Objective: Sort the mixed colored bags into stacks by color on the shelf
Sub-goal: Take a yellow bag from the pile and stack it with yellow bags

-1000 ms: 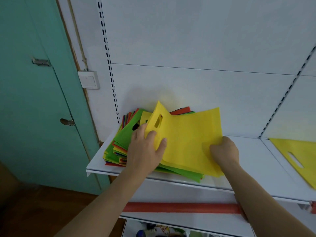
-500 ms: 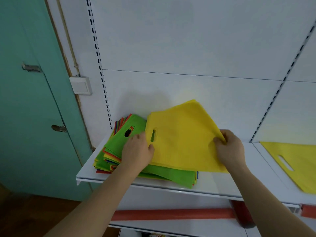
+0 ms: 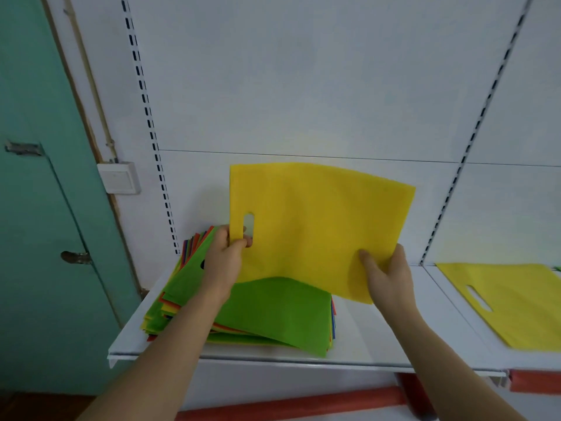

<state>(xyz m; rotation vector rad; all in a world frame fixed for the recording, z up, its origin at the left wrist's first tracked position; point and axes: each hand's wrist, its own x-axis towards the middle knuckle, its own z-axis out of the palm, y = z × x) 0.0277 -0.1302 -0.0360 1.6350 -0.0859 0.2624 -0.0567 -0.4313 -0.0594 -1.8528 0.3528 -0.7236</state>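
White shelf (image 3: 379, 335) with bags
A mixed stack (image 3: 273, 317), green on top, is laid at left; a yellow bag (image 3: 516, 305) lies at right.

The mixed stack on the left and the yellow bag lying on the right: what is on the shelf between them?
In the head view, only bare white shelf lies between the mixed stack and the flat yellow bag; the held yellow bag hangs above this stretch.

place: shop or stockroom | evidence: white metal gondola shelf (image 3: 358, 344) with slotted uprights (image 3: 145, 117), centre and right of frame | pile of coloured bags (image 3: 273, 314) lower centre | teal door (image 3: 36, 208) at left
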